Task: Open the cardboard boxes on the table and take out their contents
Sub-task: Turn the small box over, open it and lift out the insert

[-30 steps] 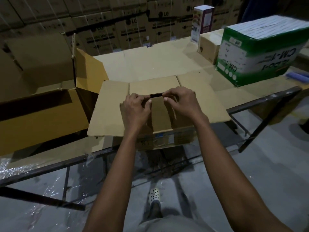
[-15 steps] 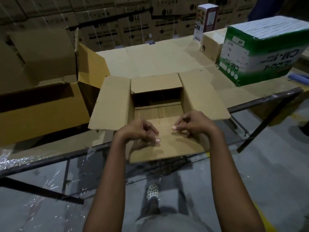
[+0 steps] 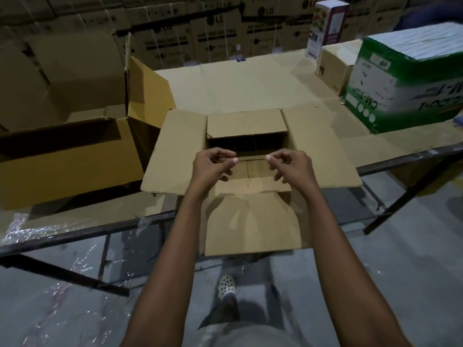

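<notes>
Head view. The fingers (image 3: 220,154) of the left hand (image 3: 210,166) and of the right hand (image 3: 293,166) are curled inward, each thumb tip meeting its forefinger, with nothing visible pinched between them; the two hands hover apart, side by side, touching no cardboard. Directly beneath the fingers lies the mouth of the cardboard box (image 3: 175,151), already opened: one flap spreads flat outward of the left fingers, one outward of the right fingers, a third folds over beyond the fingertips, and a fourth hangs down on the near side, below the wrists. Between the two hands a pale cardboard surface shows inside the box (contents or box floor cannot be told); beyond it the interior is dark. The box rests at the near edge of the bench (image 3: 75,232), whose top is covered in sheet cardboard. Well left of the fingers stands a large open carton (image 3: 62,166); well right and beyond them, a green-and-white carton (image 3: 406,91) marked CM-1, with a small brown box (image 3: 335,66) and a tall white carton (image 3: 328,21) behind it. Stacked LG cartons (image 3: 215,33) form the background.
</notes>
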Motion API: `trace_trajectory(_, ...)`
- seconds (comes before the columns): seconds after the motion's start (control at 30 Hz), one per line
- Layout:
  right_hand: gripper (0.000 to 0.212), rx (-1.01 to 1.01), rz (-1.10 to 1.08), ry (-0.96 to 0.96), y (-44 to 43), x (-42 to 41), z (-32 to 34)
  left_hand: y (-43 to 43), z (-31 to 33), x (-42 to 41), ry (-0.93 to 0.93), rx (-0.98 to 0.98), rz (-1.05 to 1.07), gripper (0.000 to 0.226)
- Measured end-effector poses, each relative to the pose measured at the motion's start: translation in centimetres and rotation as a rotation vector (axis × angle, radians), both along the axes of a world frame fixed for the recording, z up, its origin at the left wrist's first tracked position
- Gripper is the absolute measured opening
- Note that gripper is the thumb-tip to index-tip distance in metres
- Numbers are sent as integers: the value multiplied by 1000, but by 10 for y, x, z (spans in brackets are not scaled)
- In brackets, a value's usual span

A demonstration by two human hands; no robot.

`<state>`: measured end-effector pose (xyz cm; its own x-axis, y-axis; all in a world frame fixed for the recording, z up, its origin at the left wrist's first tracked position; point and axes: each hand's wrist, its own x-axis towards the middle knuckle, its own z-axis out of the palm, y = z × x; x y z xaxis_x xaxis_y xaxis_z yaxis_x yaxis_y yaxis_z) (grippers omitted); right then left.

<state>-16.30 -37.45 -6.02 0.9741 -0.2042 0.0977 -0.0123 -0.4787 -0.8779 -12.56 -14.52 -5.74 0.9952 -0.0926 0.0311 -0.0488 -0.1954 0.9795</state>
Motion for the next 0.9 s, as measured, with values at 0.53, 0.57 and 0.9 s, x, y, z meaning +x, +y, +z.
trace_trajectory(0.53,44,-287,9,102,5,177,-30,-23,-25,157,-39,642,94,36)
trace_trajectory(0.57,48,-317,6,130,3,186,-33,-26,-30,166,-17,682,83,49)
trace_trajectory(0.9,44,-427,-151,9,-10,226,-49,-60,-54,228,-116,792,172,52)
